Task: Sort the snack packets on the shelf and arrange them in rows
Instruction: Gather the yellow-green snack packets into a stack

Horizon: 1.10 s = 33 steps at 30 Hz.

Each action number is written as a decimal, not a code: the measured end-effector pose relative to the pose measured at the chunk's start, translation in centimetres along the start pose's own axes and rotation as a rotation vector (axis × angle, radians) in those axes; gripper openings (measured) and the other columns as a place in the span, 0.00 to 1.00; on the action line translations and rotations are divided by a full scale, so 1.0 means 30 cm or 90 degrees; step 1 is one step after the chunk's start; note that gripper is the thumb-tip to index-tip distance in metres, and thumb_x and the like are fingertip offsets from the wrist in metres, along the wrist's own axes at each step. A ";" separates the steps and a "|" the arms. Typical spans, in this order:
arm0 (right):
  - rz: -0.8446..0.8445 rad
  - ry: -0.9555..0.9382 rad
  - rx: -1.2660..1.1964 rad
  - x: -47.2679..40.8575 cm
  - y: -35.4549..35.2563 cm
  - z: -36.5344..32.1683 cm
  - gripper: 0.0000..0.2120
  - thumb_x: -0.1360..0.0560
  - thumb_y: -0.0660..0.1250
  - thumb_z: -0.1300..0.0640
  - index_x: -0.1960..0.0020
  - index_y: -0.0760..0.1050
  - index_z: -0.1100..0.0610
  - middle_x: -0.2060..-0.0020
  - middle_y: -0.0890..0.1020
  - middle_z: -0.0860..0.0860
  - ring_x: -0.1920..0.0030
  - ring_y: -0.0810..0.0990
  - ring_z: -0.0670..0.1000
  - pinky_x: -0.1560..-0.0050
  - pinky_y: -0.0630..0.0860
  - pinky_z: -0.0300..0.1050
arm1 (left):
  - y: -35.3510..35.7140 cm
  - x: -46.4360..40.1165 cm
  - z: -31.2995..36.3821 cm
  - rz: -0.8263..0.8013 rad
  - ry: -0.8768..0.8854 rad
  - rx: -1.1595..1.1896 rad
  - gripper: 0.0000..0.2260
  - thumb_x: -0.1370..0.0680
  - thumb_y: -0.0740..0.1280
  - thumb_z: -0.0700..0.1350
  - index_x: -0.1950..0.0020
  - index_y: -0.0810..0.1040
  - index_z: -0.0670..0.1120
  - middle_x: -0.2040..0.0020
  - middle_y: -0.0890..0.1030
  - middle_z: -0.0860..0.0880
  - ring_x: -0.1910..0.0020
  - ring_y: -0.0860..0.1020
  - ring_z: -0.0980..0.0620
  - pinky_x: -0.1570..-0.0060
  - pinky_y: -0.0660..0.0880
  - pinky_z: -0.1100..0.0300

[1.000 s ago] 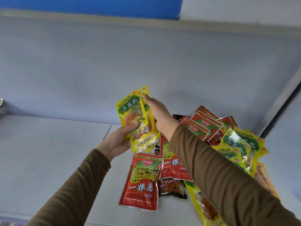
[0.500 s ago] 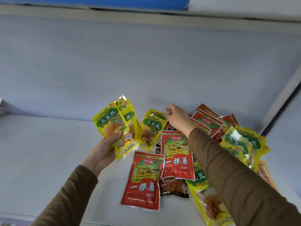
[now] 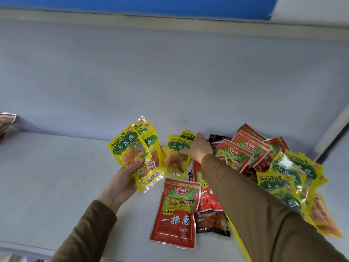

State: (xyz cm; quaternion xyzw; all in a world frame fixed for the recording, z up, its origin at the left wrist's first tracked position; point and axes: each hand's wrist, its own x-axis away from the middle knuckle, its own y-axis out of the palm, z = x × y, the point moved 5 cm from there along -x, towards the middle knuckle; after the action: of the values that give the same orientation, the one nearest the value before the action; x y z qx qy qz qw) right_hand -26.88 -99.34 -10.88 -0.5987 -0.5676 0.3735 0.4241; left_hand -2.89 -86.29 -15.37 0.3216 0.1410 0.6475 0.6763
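Left grip [image 3: 122, 181] holds a fanned stack of yellow packets [image 3: 136, 154] upright above the shelf [image 3: 47, 176], thumb across their fronts. Right grip [image 3: 198, 148], just right of that stack, pinches the top of another yellow packet [image 3: 174, 157] lying on the shelf. Red packets [image 3: 176, 214] lie below and right of the right grip, more yellow ones [image 3: 289, 178] farther right.

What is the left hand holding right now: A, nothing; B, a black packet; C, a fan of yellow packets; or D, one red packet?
C: the left hand grips several fanned yellow packets above the shelf.
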 end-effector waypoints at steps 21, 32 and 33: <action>-0.103 -0.089 -0.163 0.020 0.169 -0.207 0.39 0.25 0.75 0.55 0.22 0.58 0.59 0.24 0.60 0.61 0.29 0.70 0.59 0.31 0.70 0.48 | -0.079 0.019 0.051 0.043 0.033 0.021 0.15 0.25 0.72 0.41 0.39 0.81 0.45 0.43 0.85 0.40 0.54 0.87 0.43 0.62 0.84 0.49; -0.061 0.016 -0.534 -0.001 0.212 -0.224 0.25 0.22 0.68 0.63 0.27 0.65 0.59 0.46 0.77 0.55 0.50 0.76 0.53 0.48 0.75 0.47 | -0.138 0.012 0.071 0.077 0.042 -0.002 0.17 0.26 0.73 0.41 0.37 0.80 0.43 0.43 0.85 0.39 0.54 0.87 0.43 0.61 0.84 0.49; -0.039 -0.017 -0.526 -0.006 0.189 -0.236 0.17 0.21 0.69 0.61 0.34 0.73 0.61 0.48 0.79 0.55 0.52 0.77 0.53 0.51 0.73 0.44 | -0.144 0.011 0.072 0.080 0.043 -0.005 0.17 0.26 0.73 0.41 0.37 0.80 0.43 0.42 0.85 0.39 0.54 0.87 0.43 0.60 0.84 0.49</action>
State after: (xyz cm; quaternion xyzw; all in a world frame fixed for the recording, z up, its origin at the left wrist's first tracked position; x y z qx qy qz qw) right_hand -18.26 -100.10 -13.63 -0.6966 -0.6926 0.1092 0.1520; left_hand 1.87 -86.32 -16.34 0.3053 0.1410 0.6998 0.6302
